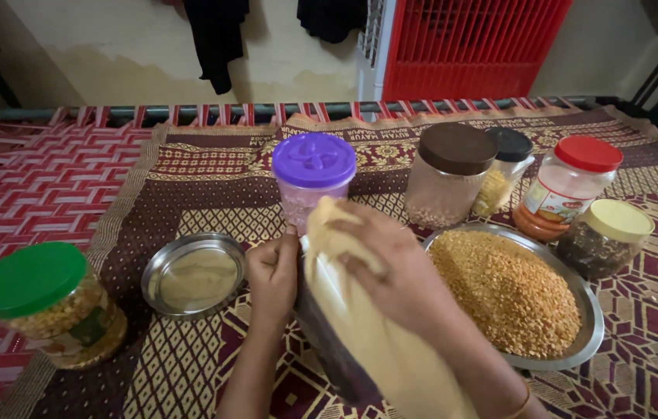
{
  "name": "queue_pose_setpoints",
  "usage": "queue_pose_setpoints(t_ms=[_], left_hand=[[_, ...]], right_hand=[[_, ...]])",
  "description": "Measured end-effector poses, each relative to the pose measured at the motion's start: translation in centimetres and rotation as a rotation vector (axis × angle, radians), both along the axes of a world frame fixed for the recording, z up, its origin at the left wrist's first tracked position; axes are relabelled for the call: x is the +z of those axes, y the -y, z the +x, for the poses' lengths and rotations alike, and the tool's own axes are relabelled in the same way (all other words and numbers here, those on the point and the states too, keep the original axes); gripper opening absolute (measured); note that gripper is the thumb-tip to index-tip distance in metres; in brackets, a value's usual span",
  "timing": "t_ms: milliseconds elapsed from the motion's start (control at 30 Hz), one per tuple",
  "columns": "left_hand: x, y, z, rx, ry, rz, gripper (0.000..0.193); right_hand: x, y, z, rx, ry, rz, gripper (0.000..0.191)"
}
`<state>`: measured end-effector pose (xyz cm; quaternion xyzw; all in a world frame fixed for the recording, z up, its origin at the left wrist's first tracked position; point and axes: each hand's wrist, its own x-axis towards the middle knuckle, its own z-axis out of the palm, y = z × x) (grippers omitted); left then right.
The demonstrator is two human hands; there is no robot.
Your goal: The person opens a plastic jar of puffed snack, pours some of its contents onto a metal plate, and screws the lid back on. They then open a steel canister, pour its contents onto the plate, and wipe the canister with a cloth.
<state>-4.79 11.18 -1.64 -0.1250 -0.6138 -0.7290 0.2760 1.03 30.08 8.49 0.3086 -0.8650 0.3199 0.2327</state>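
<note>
My right hand [391, 268] presses a pale yellow cloth [368, 334] over the top of a dark jar [329, 349] that stands on the patterned mat in front of me. Against the jar's left side, near its rim, sits my left hand [273, 275] with its fingers curled around it. The cloth drapes down over the jar and along my right forearm, hiding the jar's mouth. A purple-lidded clear jar [312, 174] stands just behind both hands.
A steel plate of orange lentils [515, 291] lies to the right, a small steel plate [193, 273] to the left. A green-lidded jar [53, 306] stands far left. Brown-lidded [449, 174], black-lidded [506, 167], red-lidded [569, 186] and yellow-lidded [604, 237] jars stand behind the lentils.
</note>
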Motion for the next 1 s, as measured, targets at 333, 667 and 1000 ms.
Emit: queue_pose_setpoints(t_ms=[333, 667, 1000], left_hand=[[-0.1, -0.4, -0.2, 0.092, -0.094, -0.151, 0.044], [-1.2, 0.4, -0.5, 0.012, 0.049, 0.005, 0.053], [-0.5, 1.5, -1.8, 0.112, 0.242, -0.104, 0.046]], right_hand=[[0.3, 0.4, 0.9, 0.006, -0.235, 0.145, 0.049], [-0.6, -1.0, -1.3, 0.052, -0.016, -0.106, 0.040], [-4.2, -2.4, -4.5, 0.083, 0.417, -0.516, 0.045]])
